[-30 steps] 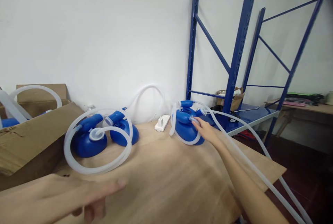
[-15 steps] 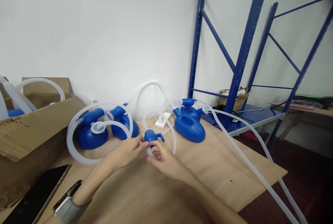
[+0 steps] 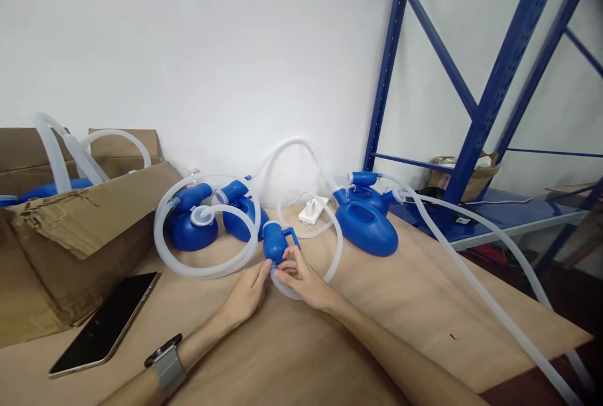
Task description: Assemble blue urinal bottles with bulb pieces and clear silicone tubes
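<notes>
A blue plastic cup-shaped piece with a side handle stands mouth up at the table's middle. From its lower end a clear flexible tube loops round to the right. My left hand pinches the joint of tube and cup from the left, thumb and forefinger together. On the other side my right hand has thumb and fingers closed on the tube just below the cup, one finger raised by the handle. The fingertips partly cover the joint.
Blue bottles with coiled tubes stand at left; more blue bottles stand at right, tubes trailing over the edge. A white power strip, a black tablet, an open cardboard box and a blue metal rack surround the spot.
The view has turned left. The blue cup has tipped so that its mouth faces up, and my hands have shifted to its lower end, the left one now underneath.
</notes>
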`<action>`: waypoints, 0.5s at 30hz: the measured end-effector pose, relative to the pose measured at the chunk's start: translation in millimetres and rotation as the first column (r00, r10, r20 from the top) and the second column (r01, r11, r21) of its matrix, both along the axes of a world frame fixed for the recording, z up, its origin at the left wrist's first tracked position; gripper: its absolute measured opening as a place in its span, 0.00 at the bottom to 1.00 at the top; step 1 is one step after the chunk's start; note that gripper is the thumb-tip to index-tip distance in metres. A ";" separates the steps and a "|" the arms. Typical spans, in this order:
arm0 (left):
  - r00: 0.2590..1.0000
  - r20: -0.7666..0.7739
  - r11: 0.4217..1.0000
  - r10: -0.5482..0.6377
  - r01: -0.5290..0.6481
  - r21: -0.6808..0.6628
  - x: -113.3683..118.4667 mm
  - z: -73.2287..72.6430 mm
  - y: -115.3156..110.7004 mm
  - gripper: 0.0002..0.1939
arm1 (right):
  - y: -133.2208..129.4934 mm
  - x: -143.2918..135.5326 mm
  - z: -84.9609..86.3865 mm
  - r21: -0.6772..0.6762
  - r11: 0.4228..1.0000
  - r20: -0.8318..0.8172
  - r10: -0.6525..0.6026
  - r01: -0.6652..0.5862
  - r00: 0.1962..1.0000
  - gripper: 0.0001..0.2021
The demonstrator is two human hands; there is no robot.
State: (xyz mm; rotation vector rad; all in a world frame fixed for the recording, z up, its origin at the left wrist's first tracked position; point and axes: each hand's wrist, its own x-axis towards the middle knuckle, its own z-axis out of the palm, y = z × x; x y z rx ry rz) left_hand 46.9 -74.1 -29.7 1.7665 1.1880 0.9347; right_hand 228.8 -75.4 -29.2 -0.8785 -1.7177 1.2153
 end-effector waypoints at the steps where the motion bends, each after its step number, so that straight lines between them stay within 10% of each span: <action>1: 0.999 0.033 1.000 -0.009 0.009 0.001 5.1 -1.5 2.1 0.32 | 0.7 1.4 -2.1 0.002 0.999 -0.015 -0.048 0.048 0.999 0.25; 15: 0.954 0.281 0.974 -0.101 0.153 -0.169 21.7 -14.6 9.6 0.30 | 7.7 7.0 -3.8 -0.005 0.987 -0.179 -0.159 0.160 0.971 0.43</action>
